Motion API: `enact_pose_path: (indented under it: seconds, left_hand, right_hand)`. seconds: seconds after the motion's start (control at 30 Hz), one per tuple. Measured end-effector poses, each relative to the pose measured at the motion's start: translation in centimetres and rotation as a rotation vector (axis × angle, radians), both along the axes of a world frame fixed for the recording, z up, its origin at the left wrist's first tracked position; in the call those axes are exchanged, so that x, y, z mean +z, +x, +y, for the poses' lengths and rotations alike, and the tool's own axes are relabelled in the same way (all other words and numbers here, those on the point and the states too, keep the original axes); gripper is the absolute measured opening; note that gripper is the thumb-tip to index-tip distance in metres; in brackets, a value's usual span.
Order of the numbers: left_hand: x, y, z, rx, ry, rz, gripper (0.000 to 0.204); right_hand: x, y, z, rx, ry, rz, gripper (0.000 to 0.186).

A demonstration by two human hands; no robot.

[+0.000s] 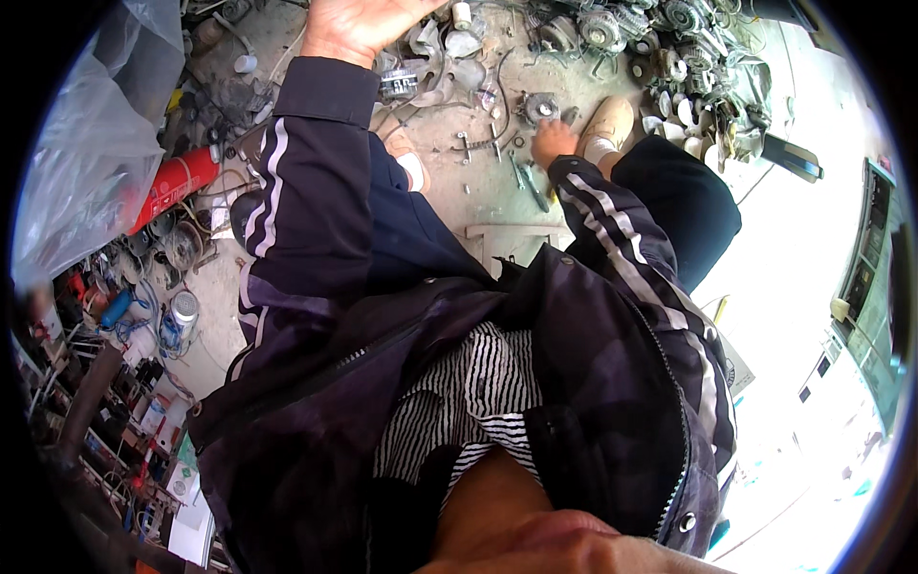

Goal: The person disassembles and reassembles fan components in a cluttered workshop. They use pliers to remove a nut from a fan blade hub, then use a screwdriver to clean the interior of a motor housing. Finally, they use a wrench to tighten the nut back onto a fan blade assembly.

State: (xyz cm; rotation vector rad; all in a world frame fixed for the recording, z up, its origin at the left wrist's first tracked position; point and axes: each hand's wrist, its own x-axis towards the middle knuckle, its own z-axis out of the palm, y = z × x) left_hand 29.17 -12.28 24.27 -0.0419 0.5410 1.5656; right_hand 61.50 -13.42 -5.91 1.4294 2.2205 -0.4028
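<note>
My left hand [356,27] reaches forward at the top of the view, fingers spread, over a grey metal part [435,59] on the concrete floor; whether it touches that part I cannot tell. My right hand [553,140] is low on the floor with its fingertips on a small round metal housing [541,105]. Loose bolts and a thin metal bracket [483,145] lie between the two hands. My dark jacket sleeves with pale stripes fill the middle of the view.
A heap of round motor parts [660,38] lies at the top right. My shoe [609,122] rests by the right hand. A red cylinder [177,187], a clear plastic bag [91,143] and cluttered tools sit to the left. A white slab [512,239] lies under my legs.
</note>
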Motion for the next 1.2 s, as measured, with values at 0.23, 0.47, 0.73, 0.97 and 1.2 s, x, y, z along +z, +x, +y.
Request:
enact_pose_path:
  seconds: [0.23,0.47,0.73,0.97,1.2]
  left_hand:
    - [-1.1,0.0,0.4,-0.061,-0.004,-0.003,0.076]
    - [-0.9,1.7,0.6,-0.05,-0.13,-0.049,0.067]
    - [2.3,3.8,2.0,-0.114,-0.004,-0.01,0.055]
    - [1.8,3.5,3.1,-0.171,0.311,-0.218,0.048]
    - [-2.0,1.2,0.3,-0.032,-0.086,-0.018,0.075]
  right_hand:
    - [-6.9,0.9,-3.3,0.091,-0.465,0.182,0.028]
    - [-8.8,1.3,-5.3,-0.061,-0.254,0.016,0.021]
    - [-9.4,-0.9,-6.5,-0.096,-0.124,-0.07,0.02]
    - [-7.5,-1.5,-6.5,-0.031,-0.126,0.034,0.023]
    - [-3.0,-4.1,2.3,-0.173,-0.245,0.387,0.036]
